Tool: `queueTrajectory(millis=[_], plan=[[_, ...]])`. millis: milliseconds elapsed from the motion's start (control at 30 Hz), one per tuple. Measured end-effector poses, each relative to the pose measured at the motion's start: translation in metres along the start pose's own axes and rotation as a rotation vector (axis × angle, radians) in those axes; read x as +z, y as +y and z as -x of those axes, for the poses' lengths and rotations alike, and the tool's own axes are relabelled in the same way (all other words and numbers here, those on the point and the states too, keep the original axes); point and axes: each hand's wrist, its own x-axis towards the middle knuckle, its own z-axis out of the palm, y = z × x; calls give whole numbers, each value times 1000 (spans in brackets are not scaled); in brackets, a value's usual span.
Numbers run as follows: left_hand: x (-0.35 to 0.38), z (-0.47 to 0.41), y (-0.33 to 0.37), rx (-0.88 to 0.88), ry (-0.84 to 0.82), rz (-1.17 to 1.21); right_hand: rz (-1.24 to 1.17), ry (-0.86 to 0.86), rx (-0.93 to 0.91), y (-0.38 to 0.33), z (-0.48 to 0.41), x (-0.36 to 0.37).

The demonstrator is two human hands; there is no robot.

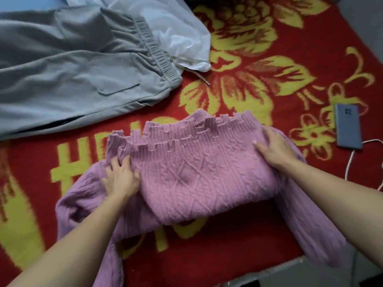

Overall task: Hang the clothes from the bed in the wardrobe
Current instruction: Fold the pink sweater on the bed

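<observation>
Bedcover first: the bed point(259, 34) fills the whole view under a red blanket with big yellow flowers and yellow lettering. Up in the far left corner, grey trousers point(72, 75) lie flat, elastic waistband pointing to the right, a patch pocket facing up. Centre stage, near the front edge of the bed, the pink knitted sweater point(196, 177) lies spread on the blanket, ribbed hem away from the person, both sleeves trailing back towards the near edge on either side. Behind the trousers' waistband, a crumpled white cloth point(182, 38) sits partly tucked under them.

Now the hands, both bare-armed and both on the sweater. The left hand point(121, 178) is planted on the left side of the knit; its fingers point(116, 164) are spread apart, with the tips sunk into a fold of the ribbed hem, and whether they pinch it I cannot tell. The right hand point(275, 149) lies flat over the right side of the hem, fingers point(269, 137) straight and close together, pressing on the wool.

Off to the right, well apart from the sweater, a blue-grey phone point(349, 127) lies back up. A white cable point(350, 160) runs from its near end towards the bed's edge. Smallest of all, a pale drawstring point(202, 78) pokes out onto the blanket beside the waistband.
</observation>
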Motion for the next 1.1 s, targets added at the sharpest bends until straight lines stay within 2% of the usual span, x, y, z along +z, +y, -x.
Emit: queueTrajectory(millis=[67, 167, 300, 400, 467, 567, 667, 733, 833, 967, 1100], plan=[[-4, 19, 23, 33, 125, 21, -76, 159, 68, 16, 17, -15], [4, 61, 72, 292, 182, 104, -95, 226, 224, 67, 55, -34], [33, 131, 151, 670, 111, 199, -100, -13, 452, 152, 118, -37], [67, 168, 205, 831, 43, 81, -88, -151, 548, 197, 162, -20], [92, 180, 228, 798, -72, -68, -96, -177, 581, 223, 182, -4], [116, 184, 240, 709, -146, -240, -325, -283, 604, 249, 203, 3], [117, 188, 243, 691, -155, -286, -488, -473, 581, 261, 219, -15], [111, 191, 241, 681, -190, -280, -651, -493, 583, 259, 223, -40], [96, 195, 240, 673, -199, -113, -900, -515, 562, 231, 217, -96], [70, 205, 237, 455, -154, 249, -1094, -498, 419, 162, 182, -165], [50, 197, 205, 315, -112, 372, -1270, -518, 255, 63, 133, -199]])
